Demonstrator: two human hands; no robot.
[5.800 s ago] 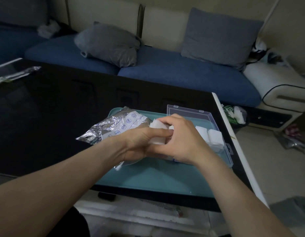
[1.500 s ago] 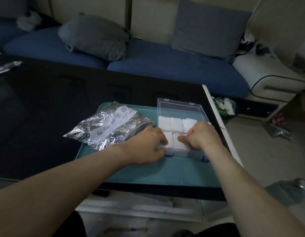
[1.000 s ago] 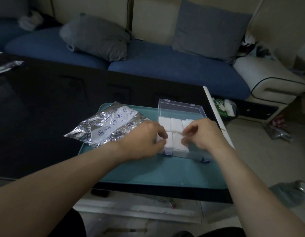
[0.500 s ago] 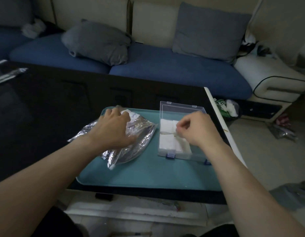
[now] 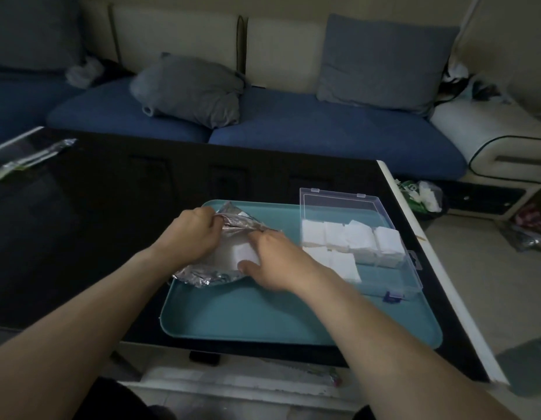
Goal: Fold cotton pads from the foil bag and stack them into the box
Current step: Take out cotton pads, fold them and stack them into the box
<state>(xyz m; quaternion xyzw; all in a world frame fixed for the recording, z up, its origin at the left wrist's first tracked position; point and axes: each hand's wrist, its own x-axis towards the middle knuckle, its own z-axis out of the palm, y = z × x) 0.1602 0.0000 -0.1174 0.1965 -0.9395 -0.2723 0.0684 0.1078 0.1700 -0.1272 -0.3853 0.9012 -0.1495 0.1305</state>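
The crinkled silver foil bag lies on the left half of the teal tray. My left hand grips the bag's upper edge and holds its mouth up. My right hand is at the bag's mouth, fingers and thumb round a white cotton pad that shows in the opening. To the right stands the clear plastic box, lid upright, with several folded white pads packed in rows inside.
The tray sits near the front right of a glossy black table, whose white right edge runs close to the box. A clear wrapper lies at the table's far left. A blue sofa with grey cushions is behind.
My right hand has left the box and moved left to the bag's mouth, taking hold of a pad. My left hand shifted from pressing on the bag to holding its edge open.
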